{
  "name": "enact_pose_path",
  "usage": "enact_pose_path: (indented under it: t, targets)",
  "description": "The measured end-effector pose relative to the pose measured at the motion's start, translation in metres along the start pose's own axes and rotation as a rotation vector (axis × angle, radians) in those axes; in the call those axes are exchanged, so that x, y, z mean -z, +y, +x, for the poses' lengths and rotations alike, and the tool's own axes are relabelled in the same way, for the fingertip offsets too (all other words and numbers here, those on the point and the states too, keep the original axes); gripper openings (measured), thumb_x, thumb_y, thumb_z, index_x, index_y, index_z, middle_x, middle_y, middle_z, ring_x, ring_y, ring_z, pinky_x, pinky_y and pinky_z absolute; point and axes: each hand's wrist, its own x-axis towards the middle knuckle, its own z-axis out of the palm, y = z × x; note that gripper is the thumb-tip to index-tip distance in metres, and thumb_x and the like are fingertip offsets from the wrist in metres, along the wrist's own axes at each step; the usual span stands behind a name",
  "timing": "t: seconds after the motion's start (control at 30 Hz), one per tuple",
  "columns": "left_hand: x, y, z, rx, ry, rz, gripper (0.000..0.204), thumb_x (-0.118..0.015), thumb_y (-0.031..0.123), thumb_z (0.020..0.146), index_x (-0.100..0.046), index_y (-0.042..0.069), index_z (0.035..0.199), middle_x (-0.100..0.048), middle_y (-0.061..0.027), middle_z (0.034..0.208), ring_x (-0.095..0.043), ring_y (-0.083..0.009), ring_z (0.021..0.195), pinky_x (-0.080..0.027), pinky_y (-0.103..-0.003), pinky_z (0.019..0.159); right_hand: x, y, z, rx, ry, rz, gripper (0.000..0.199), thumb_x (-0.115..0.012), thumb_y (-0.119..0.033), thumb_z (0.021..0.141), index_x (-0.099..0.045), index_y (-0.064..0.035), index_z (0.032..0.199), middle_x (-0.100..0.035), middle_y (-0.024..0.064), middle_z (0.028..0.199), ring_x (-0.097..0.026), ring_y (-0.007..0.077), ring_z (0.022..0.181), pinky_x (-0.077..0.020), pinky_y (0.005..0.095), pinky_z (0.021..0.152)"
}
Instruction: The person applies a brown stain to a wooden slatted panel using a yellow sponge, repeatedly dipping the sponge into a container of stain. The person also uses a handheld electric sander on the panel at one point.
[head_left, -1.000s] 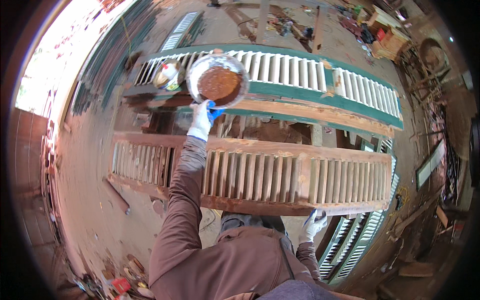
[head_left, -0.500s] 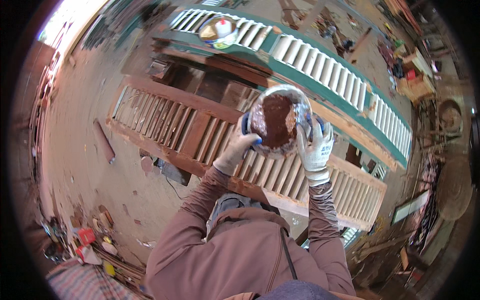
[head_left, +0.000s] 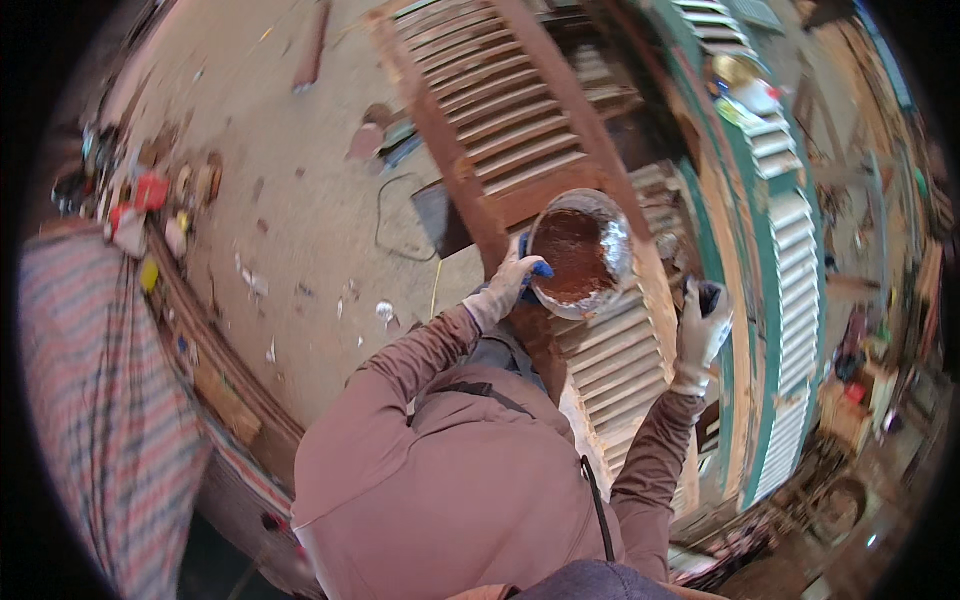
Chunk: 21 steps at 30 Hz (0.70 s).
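Observation:
My left hand (head_left: 507, 285), in a white glove with blue-coated fingers, grips the left rim of a round bowl (head_left: 620, 250). Wet reddish-brown paint (head_left: 570, 262) fills much of it, and its inner wall is whitish and smeared. The bowl is held above a brown slatted wooden shutter (head_left: 520, 205). To the right of the bowl, apart from it, is my right hand (head_left: 704, 330), gloved alike. Its fingers are bent with a dark gap between them and the thumb, and I see nothing held there.
A green-framed shutter with white slats (head_left: 790, 250) lies beyond on the right, with a small tub (head_left: 737, 72) on its far end. A cable (head_left: 380, 225) lies on the floor by a dark block. Striped cloth (head_left: 100, 400) hangs at the left, near scattered odds and ends.
My right hand has let go of the bowl and moved away to the right. The left hand still holds the bowl. The whole view has swung, so the shutters now run more steeply.

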Motion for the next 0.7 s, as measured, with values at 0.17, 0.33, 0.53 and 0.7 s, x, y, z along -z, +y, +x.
enact_pose_path:
  t: [0.17,0.33,0.53,0.7]
  targets:
    - [0.008,0.001,-0.024,0.1,0.004,-0.233,0.061,-0.064,0.009,0.083,-0.038,0.014,0.139,-0.053,-0.0071,0.096,-0.063,-0.018,0.073,-0.061,-0.035,0.062,-0.045,0.0,-0.047,0.023,-0.23,0.019,0.032,-0.069,-0.03,0.092,-0.058,0.0003,0.09,-0.057,0.0147,0.087,-0.057,0.0306,0.079,-0.0443,0.0418,0.073]
    - [-0.003,-0.017,-0.062,0.04,-0.013,-0.243,0.038,-0.063,0.007,0.084,-0.056,0.014,0.121,-0.05,-0.0084,0.108,-0.061,-0.019,0.087,-0.058,-0.031,0.068,-0.044,-0.016,-0.092,-0.039,-0.372,0.073,0.027,-0.065,-0.027,0.095,-0.064,-0.0017,0.103,-0.062,0.0168,0.099,-0.061,0.0317,0.09,-0.0463,0.0417,0.079]
    - [0.006,-0.061,-0.131,-0.152,-0.052,0.066,0.042,-0.064,0.011,0.082,-0.054,0.009,0.123,-0.049,-0.0072,0.118,-0.054,-0.0165,0.102,-0.049,-0.028,0.08,-0.034,0.027,-0.141,-0.122,-0.341,0.085,0.035,-0.064,-0.027,0.097,-0.063,0.0003,0.118,-0.062,0.0173,0.107,-0.062,0.03,0.096,-0.0487,0.0392,0.085]
    - [0.026,-0.102,-0.16,-0.135,-0.056,-0.039,0.053,-0.065,0.013,0.082,-0.049,0.004,0.132,-0.047,-0.008,0.127,-0.05,-0.0172,0.113,-0.045,-0.028,0.092,-0.015,0.064,-0.185,-0.142,-0.233,0.079,0.037,-0.064,-0.029,0.098,-0.061,0.0002,0.12,-0.065,0.0142,0.109,-0.063,0.0256,0.099,-0.0492,0.0374,0.088]
